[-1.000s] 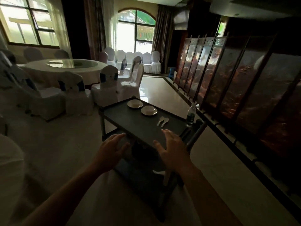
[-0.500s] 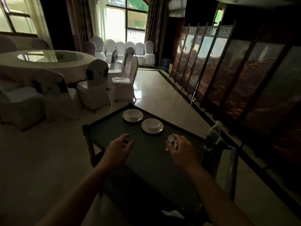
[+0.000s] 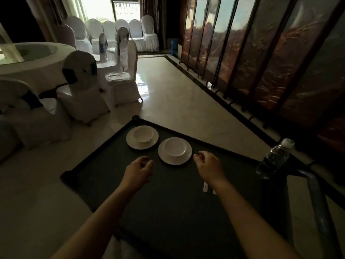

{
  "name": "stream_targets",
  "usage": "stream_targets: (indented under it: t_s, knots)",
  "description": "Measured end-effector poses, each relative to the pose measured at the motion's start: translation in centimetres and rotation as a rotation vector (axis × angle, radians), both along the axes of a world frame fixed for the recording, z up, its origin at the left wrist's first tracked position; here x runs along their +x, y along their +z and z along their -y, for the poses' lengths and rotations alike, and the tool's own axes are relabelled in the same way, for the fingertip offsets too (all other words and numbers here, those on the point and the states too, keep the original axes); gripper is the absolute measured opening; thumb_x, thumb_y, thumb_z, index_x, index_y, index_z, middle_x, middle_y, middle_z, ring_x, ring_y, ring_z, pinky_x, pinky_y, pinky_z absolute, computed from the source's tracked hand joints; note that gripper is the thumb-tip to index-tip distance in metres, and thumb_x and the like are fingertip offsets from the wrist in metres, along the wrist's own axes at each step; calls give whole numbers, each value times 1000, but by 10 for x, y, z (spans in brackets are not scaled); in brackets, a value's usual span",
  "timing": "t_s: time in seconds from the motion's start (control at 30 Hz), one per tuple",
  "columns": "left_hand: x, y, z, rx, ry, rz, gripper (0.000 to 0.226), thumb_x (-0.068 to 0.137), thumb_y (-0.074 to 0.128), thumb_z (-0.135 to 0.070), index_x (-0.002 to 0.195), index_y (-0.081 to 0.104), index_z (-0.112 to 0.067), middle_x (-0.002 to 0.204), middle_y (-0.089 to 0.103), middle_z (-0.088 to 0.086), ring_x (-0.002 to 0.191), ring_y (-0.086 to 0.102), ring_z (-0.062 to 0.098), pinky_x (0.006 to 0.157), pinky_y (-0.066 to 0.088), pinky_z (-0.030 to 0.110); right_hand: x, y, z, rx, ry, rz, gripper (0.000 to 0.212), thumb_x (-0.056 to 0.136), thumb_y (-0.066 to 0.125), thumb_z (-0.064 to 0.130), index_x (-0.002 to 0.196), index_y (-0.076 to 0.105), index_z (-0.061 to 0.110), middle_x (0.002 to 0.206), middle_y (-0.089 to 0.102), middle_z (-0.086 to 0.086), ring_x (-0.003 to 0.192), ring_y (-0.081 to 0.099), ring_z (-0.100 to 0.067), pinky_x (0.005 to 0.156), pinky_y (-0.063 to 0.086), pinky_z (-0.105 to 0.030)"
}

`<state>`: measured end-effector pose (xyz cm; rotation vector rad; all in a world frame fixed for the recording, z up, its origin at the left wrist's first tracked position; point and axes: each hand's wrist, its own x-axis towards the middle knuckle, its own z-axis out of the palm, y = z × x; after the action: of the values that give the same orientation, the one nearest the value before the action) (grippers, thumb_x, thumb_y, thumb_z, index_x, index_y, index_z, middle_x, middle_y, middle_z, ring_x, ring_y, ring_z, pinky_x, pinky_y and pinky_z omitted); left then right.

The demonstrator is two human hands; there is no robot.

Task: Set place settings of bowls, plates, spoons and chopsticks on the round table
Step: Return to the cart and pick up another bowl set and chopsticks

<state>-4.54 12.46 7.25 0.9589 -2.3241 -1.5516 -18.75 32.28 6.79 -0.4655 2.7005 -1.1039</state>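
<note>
Bowls (image 3: pixel 143 134), small, round and white, are seated on two white round plates (image 3: pixel 175 160) upon the dark worktop (image 3: pixel 168 212); left hand (image 3: pixel 137 171) and right hand (image 3: pixel 210 166) are held loosely curled, empty, flanking the nearer plate.

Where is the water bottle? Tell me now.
Head view, right side: the bottle stands at the right edge of the cart, beside its handle.

Dim hall, pale glossy floor (image 3: pixel 177 94), white-covered chairs (image 3: pixel 84 94), folding screen (image 3: pixel 261 53), bright window (image 3: pixel 104 6)

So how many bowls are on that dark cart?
2. One bowl sits on the far plate by the cart's corner; the other bowl on the nearer plate. None look hidden.
</note>
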Motion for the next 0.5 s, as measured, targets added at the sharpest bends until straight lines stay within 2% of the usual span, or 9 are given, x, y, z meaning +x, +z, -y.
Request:
stream_targets:
  t_s: [0.07, 0.13, 0.2, 0.3, 0.37, 0.43, 0.5]
  knots:
    - [-30, -14, 19, 8, -9, 32, 42, 97, 54, -33, 136, 50, -20, 119, 64, 5, 96, 66, 14, 77, 58, 32, -25, -16, 18, -4, -36, 55, 42, 100, 50, 39, 133, 55, 15, 127, 61, -9, 113, 59, -20, 86, 45, -29]
    - [-56, -28, 35, 21, -25, 63, 41, 96, 55, -36, 135, 51, -23, 123, 63, 5, 96, 63, 11, 67, 52, 24, -47, -33, 32, 7, -77, 100, 44, 99, 50, 39, 135, 54, 15, 130, 61, -9, 116, 58, -22, 85, 43, -28]
    - [-81, -44, 49, 35, -37, 93, 42, 96, 56, -37, 135, 50, -24, 126, 61, 4, 93, 59, 6, 63, 47, 20, -64, -49, 43, 17, -126, 150, 45, 99, 50, 40, 138, 51, 16, 133, 59, -9, 119, 57, -23, 87, 44, -30]
    - [-112, -67, 64, 67, -28, 157, 50, 95, 58, -36, 141, 46, -20, 133, 59, 6, 101, 58, 10, 71, 47, 23, -83, -72, 56, 34, -188, 223, 45, 99, 50, 38, 140, 49, 18, 136, 57, -8, 118, 57, -21, 86, 47, -30]
    - [-130, -82, 72, 89, -19, 190, 55, 94, 59, -34, 144, 42, -17, 135, 57, 9, 105, 57, 14, 79, 49, 28, -93, -85, 64, 46, -220, 260, 44, 99, 51, 36, 140, 49, 20, 134, 58, -6, 100, 60, -12, 73, 45, -22]
    - [-145, -95, 77, 124, -22, 216, 58, 94, 59, -34, 145, 39, -16, 136, 56, 10, 101, 57, 12, 82, 50, 30, -101, -98, 71, 54, -253, 290, 44, 99, 51, 36, 141, 48, 21, 131, 60, -4, 76, 48, 0, 57, 34, -15]
    - [-156, -109, 82, 125, -38, 244, 60, 94, 59, -34, 146, 37, -14, 138, 55, 10, 110, 58, 17, 88, 50, 34, -108, -112, 77, 54, -281, 320, 46, 99, 51, 35, 143, 46, 21, 131, 60, -3, 69, 42, 3, 53, 29, -15]
